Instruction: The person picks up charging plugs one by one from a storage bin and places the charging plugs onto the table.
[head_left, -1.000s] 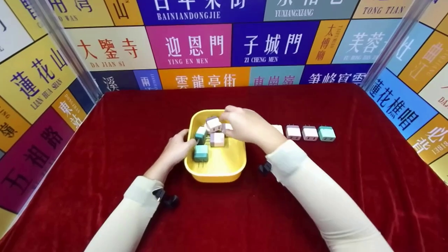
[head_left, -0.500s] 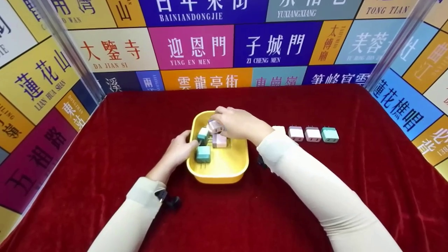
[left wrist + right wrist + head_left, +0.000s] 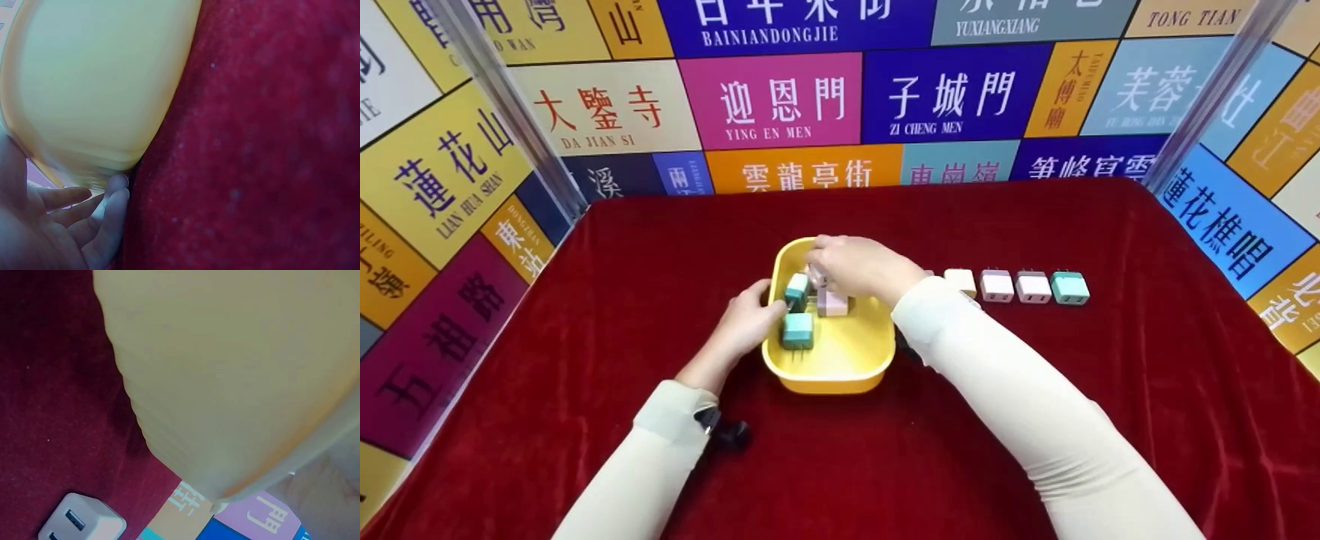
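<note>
A yellow plastic bin (image 3: 840, 367) stands on the red cloth, with several USB wall chargers inside. My left hand (image 3: 746, 321) holds its left side, thumb over the rim; the left wrist view shows the fingers (image 3: 109, 225) against the outer wall. Reaching over the bin's far half, my right hand (image 3: 855, 264) pinches a lilac-and-white charger (image 3: 817, 277), mostly covered by the fingers. Below it lies another lilac-and-white charger (image 3: 834, 303). Two teal chargers, a two-tone one (image 3: 797, 289) and an all-teal one (image 3: 798, 331), lie along the left wall, prongs showing.
Right of the bin, chargers stand in a row: a cream one (image 3: 960, 282), two lilac-and-white ones (image 3: 997, 286) and a teal one (image 3: 1070, 288). Another is partly hidden behind the right sleeve (image 3: 1005, 390). A sign-covered panel (image 3: 780, 97) rises behind the cloth.
My right hand has moved left inside the bin and come over the upper lilac-and-white charger, which is now mostly hidden. The left hand stays at the bin's left side.
</note>
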The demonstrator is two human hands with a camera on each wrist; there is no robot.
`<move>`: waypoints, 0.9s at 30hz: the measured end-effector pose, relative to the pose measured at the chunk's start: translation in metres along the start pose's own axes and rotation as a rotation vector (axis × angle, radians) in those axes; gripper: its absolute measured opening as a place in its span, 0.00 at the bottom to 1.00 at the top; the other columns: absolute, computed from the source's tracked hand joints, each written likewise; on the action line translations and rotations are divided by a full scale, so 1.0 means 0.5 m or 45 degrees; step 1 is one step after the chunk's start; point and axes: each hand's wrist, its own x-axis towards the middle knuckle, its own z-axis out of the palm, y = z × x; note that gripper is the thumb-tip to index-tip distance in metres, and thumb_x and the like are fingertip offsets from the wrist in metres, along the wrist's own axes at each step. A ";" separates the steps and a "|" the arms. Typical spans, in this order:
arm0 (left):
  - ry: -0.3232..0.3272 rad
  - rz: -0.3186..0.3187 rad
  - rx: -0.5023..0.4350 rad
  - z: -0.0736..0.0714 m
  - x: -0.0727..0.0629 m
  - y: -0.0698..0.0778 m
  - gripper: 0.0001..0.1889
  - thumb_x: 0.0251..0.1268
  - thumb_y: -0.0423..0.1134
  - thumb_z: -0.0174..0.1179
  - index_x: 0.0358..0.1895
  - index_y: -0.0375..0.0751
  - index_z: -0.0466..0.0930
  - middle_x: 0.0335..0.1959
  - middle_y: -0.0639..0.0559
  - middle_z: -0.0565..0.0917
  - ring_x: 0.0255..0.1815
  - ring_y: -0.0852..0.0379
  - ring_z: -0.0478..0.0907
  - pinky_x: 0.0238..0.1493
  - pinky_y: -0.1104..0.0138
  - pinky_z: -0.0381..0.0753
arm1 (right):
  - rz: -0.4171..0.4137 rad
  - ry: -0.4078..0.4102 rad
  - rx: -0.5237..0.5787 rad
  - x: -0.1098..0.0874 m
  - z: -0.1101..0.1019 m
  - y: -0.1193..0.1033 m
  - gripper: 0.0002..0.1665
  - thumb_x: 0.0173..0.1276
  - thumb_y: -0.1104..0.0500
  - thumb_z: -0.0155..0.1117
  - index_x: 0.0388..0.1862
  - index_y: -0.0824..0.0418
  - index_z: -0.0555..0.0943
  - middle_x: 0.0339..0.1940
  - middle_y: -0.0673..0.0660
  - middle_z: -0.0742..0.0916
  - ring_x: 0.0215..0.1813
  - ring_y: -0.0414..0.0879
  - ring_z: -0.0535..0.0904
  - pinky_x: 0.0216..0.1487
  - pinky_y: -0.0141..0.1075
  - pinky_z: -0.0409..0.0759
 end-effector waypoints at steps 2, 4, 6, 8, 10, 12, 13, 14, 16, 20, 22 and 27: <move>0.000 -0.001 -0.002 0.000 0.000 0.002 0.28 0.67 0.41 0.55 0.70 0.38 0.78 0.58 0.39 0.86 0.56 0.45 0.81 0.61 0.53 0.80 | 0.022 0.004 0.014 -0.002 0.002 0.000 0.29 0.72 0.73 0.61 0.71 0.59 0.82 0.68 0.60 0.81 0.63 0.55 0.82 0.68 0.44 0.79; -0.005 -0.004 -0.005 0.000 -0.001 0.003 0.28 0.67 0.42 0.55 0.70 0.39 0.78 0.59 0.39 0.85 0.57 0.45 0.80 0.62 0.53 0.80 | 0.042 0.011 0.018 -0.004 0.003 0.000 0.27 0.74 0.71 0.61 0.70 0.58 0.82 0.66 0.60 0.81 0.60 0.54 0.82 0.67 0.44 0.80; -0.009 -0.007 -0.006 -0.001 -0.001 0.003 0.28 0.68 0.42 0.55 0.71 0.39 0.78 0.60 0.39 0.85 0.57 0.45 0.80 0.62 0.53 0.79 | 0.046 0.024 0.003 -0.004 0.004 -0.001 0.26 0.75 0.71 0.62 0.70 0.57 0.82 0.65 0.61 0.81 0.57 0.55 0.83 0.65 0.44 0.81; -0.017 -0.012 -0.011 -0.002 -0.002 0.003 0.28 0.68 0.41 0.55 0.71 0.39 0.77 0.60 0.39 0.85 0.58 0.46 0.80 0.63 0.53 0.79 | 0.039 0.038 -0.028 -0.003 0.005 -0.003 0.25 0.76 0.70 0.61 0.69 0.58 0.82 0.64 0.61 0.81 0.56 0.55 0.83 0.64 0.45 0.82; -0.021 -0.016 -0.020 -0.003 -0.002 0.004 0.29 0.68 0.41 0.55 0.72 0.38 0.77 0.61 0.39 0.84 0.58 0.46 0.80 0.63 0.53 0.79 | 0.031 0.059 -0.055 -0.002 0.006 -0.005 0.24 0.75 0.71 0.61 0.67 0.59 0.83 0.61 0.62 0.83 0.54 0.55 0.84 0.62 0.45 0.83; -0.024 -0.021 -0.020 -0.003 -0.002 0.004 0.29 0.68 0.41 0.55 0.72 0.39 0.77 0.61 0.39 0.84 0.58 0.46 0.80 0.62 0.54 0.79 | 0.031 0.080 -0.073 0.000 0.007 -0.007 0.21 0.77 0.70 0.59 0.65 0.59 0.83 0.59 0.63 0.84 0.53 0.56 0.84 0.61 0.46 0.83; -0.026 -0.021 -0.022 -0.003 -0.002 0.004 0.29 0.68 0.42 0.55 0.72 0.39 0.76 0.61 0.39 0.84 0.58 0.46 0.80 0.62 0.54 0.80 | 0.032 0.088 -0.083 0.000 0.009 -0.008 0.20 0.77 0.69 0.59 0.64 0.59 0.83 0.58 0.63 0.84 0.52 0.56 0.84 0.61 0.46 0.84; -0.028 -0.021 -0.024 -0.002 -0.002 0.003 0.29 0.69 0.42 0.55 0.73 0.39 0.76 0.62 0.39 0.84 0.58 0.46 0.80 0.62 0.54 0.80 | 0.031 0.096 -0.090 0.001 0.010 -0.009 0.19 0.78 0.69 0.58 0.63 0.59 0.84 0.58 0.63 0.85 0.52 0.56 0.84 0.61 0.46 0.84; -0.033 -0.019 -0.022 -0.002 -0.001 0.003 0.29 0.69 0.42 0.54 0.73 0.38 0.76 0.62 0.38 0.84 0.58 0.46 0.80 0.62 0.54 0.80 | 0.029 0.105 -0.106 0.003 0.012 -0.010 0.18 0.78 0.68 0.58 0.62 0.59 0.84 0.57 0.63 0.86 0.52 0.56 0.85 0.61 0.46 0.84; -0.037 -0.020 -0.019 -0.002 -0.001 0.001 0.29 0.70 0.42 0.54 0.73 0.38 0.76 0.62 0.38 0.84 0.58 0.46 0.80 0.62 0.54 0.80 | 0.014 0.106 -0.128 0.004 0.012 -0.010 0.18 0.77 0.69 0.58 0.61 0.60 0.84 0.56 0.64 0.86 0.53 0.56 0.85 0.60 0.46 0.84; -0.032 -0.022 -0.016 -0.002 -0.002 0.001 0.29 0.69 0.42 0.54 0.73 0.38 0.76 0.62 0.39 0.84 0.58 0.46 0.80 0.62 0.54 0.80 | 0.010 0.101 -0.119 0.004 0.011 -0.010 0.19 0.76 0.70 0.58 0.62 0.60 0.84 0.57 0.64 0.86 0.53 0.56 0.85 0.60 0.46 0.84; -0.022 -0.025 -0.015 -0.002 -0.003 -0.001 0.29 0.69 0.41 0.55 0.72 0.38 0.76 0.62 0.39 0.84 0.58 0.46 0.80 0.62 0.54 0.79 | 0.038 0.046 -0.080 -0.003 0.004 -0.007 0.20 0.78 0.67 0.61 0.66 0.60 0.83 0.60 0.64 0.84 0.55 0.57 0.84 0.63 0.47 0.83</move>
